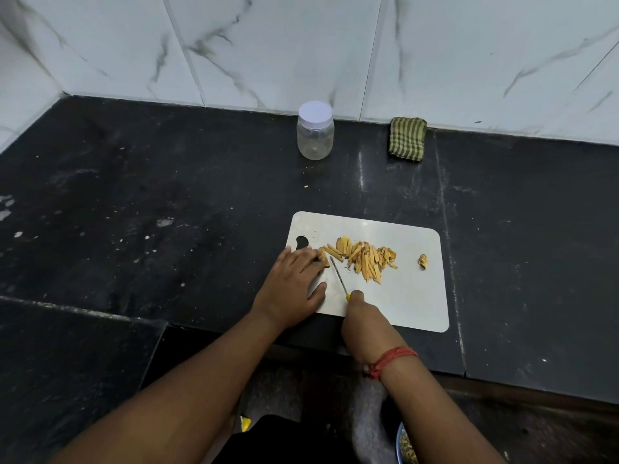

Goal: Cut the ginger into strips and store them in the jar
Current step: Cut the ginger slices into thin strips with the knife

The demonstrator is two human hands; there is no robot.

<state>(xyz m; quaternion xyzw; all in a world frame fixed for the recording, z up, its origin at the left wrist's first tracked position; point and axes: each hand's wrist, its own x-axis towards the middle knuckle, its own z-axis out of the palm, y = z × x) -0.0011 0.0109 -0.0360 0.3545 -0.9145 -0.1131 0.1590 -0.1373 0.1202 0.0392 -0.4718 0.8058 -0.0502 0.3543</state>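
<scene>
1. The left hand (294,279) is lying flat-fingered at the left end of the cutting board (418,296), fingertips pressing the last uncut ginger piece (322,255) down; thumb is splayed toward the near edge.
2. The right hand (360,311) is gripping the yellow handle of the knife (338,277), fingers curled round it. The blade is running diagonally, tip pointing away and left toward the held piece.
3. The key relation: the blade is sitting just to the right of the left fingertips, its long axis roughly along the length of the piece. The next slice is looking to fall right beside those fingertips, so little margin.
4. The cut ginger strips (365,259) are piling to the right of the blade, mid-board; a small scrap (423,261) is lying apart, further right.
5. The jar (315,130) is standing upright with its lid on, well beyond the board near the wall, nearer the left hand's line. A folded striped cloth (407,139) is resting to its right.
6. Judgement: cutting is nearly done; jar is not yet opened.
</scene>
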